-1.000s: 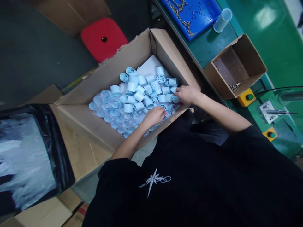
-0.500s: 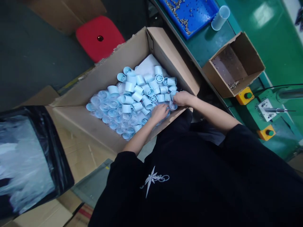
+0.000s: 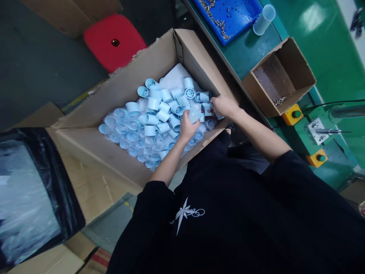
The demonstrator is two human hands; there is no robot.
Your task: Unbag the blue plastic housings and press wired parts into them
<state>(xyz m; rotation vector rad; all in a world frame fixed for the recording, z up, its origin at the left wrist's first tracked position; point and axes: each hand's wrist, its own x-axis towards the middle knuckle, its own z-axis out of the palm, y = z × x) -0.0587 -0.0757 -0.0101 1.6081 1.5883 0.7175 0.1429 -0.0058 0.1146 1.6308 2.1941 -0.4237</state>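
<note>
A large cardboard box (image 3: 134,76) holds many light blue plastic caps (image 3: 155,114), loose ones on top of bagged ones. Both my hands are inside its near right corner. My left hand (image 3: 186,125) is raised a little and closed round a clear plastic-wrapped bundle of caps (image 3: 195,113). My right hand (image 3: 224,105) is closed on the same bundle from the right, next to the box wall. What the fingers pinch underneath is hidden.
A red stool (image 3: 114,42) stands behind the box. On the green bench sit a blue tray of small metal parts (image 3: 228,15), a clear cup (image 3: 264,19), a small open carton (image 3: 281,76) and yellow push-button boxes (image 3: 293,114). A black-lined bag of plastic (image 3: 28,190) stands at the left.
My hands came together in the box corner and lifted a wrapped bundle of caps up off the pile. The view shifted slightly.
</note>
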